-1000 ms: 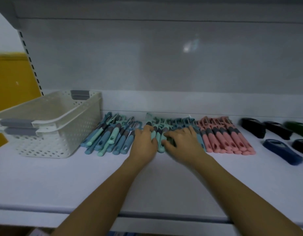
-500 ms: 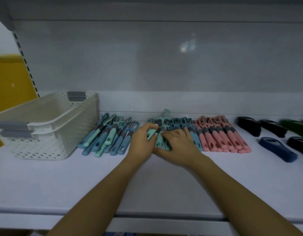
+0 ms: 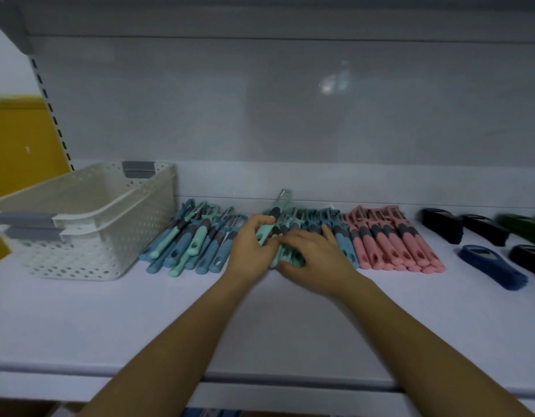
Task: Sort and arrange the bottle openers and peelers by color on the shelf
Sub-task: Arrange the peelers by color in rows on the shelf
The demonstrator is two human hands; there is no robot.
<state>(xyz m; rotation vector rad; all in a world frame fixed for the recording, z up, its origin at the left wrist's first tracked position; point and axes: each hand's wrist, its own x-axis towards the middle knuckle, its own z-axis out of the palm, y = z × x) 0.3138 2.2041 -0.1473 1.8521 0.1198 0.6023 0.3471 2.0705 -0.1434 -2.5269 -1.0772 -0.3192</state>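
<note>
The left hand (image 3: 250, 248) pinches a mint peeler (image 3: 274, 214) by its handle, thumb and fingers curled round the lower half. This peeler is in the middle bunch (image 3: 320, 228), the second group to the right of the basket (image 3: 79, 254), raised at its head end above its neighbours. Its long axis runs from the hand toward the back wall, leaning slightly away from the basket. The blade head points up and away from the person, and the handle end with its hanging hole points down into the palm.

The right hand (image 3: 316, 260) lies over the near ends of that bunch with fingers bent and the thumb tucked at the front edge. Whether it grips the mint handles under it or only presses on them cannot be told.

The step in hand appears to be drawing mint peelers out from among the blue ones. To do it well, the peeler should probably be lifted along its own axis, head first, so the blade frame does not snag others, while the right hand holds the rest flat. It can then be laid parallel to the rows, head to the wall.

The loose heap (image 3: 194, 242) just beside the basket is mixed mint and blue. The pink peelers (image 3: 392, 242) beyond the middle bunch lie in a tidy row, with the bottle openers (image 3: 441, 225) farthest from the basket.
</note>
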